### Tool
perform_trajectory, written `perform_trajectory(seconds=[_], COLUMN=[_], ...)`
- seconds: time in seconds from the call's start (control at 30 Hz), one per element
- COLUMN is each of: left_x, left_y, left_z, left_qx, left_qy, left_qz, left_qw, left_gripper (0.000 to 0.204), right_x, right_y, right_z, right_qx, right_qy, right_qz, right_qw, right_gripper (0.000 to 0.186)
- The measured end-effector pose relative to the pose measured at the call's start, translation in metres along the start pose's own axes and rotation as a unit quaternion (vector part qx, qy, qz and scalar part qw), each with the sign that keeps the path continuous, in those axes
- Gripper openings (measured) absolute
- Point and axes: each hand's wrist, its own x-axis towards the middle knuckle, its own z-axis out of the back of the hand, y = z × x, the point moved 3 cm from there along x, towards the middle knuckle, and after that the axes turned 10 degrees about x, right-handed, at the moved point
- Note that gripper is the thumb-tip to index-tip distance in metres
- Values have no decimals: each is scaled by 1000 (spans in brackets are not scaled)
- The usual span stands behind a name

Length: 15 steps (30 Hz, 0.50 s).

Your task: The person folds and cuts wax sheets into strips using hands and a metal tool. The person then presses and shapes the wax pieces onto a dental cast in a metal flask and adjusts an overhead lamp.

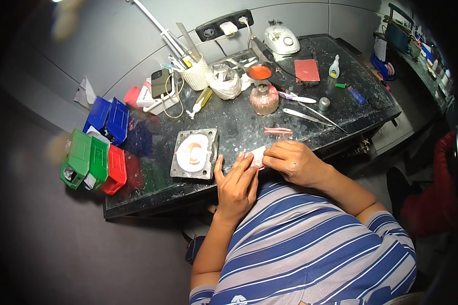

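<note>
The small pale pink piece (258,156) sits pinched between both grips at the desk (239,127) edge, the right hand (295,162) closed on its right end, the left hand (236,185) fingertips touching its left, the metal flask (195,153) just left.

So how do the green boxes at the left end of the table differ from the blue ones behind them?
The green boxes hang over the table's front-left corner, while the blue boxes sit further back, nearer the wall. The green boxes have a red box right beside them; the blue boxes do not. One green box shows an open end with something pale inside; the blue boxes look shut. Both are small plastic boxes set in pairs, far from either hand.
</note>
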Motion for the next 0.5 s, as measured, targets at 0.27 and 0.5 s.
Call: perform_trajectory(seconds=[0.27,0.5], left_x=[0,1], left_y=[-1,0], left_z=[-1,2], left_qx=[-6,-24], left_qy=[-1,8], left_qz=[15,31], left_qw=[1000,999], left_gripper=[17,15], right_x=[3,0], right_y=[3,5], right_z=[0,11], right_qx=[-5,-6], right_qy=[11,1], right_qz=[-13,-10], right_qw=[1000,1000], right_gripper=[30,22])
